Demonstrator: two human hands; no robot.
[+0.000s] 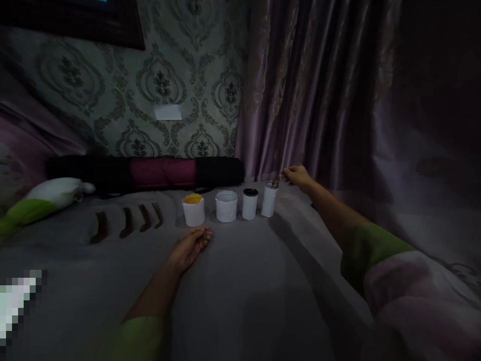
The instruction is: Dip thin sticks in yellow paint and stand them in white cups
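My right hand pinches a small brown brush, its details blurred, at the mouth of the tall white container, the rightmost in a row. My left hand rests on the grey sheet with loosely bent fingers and nothing visible in them. Just beyond it stands a white tub with yellow contents. Beside that tub are a wide white tub with pale contents and a narrower white container with a dark top.
Several brown brushes lie spaced out at the left. Behind them stretches a black and maroon roll along the patterned wall. A white and green object lies far left. Purple curtains hang behind my right hand.
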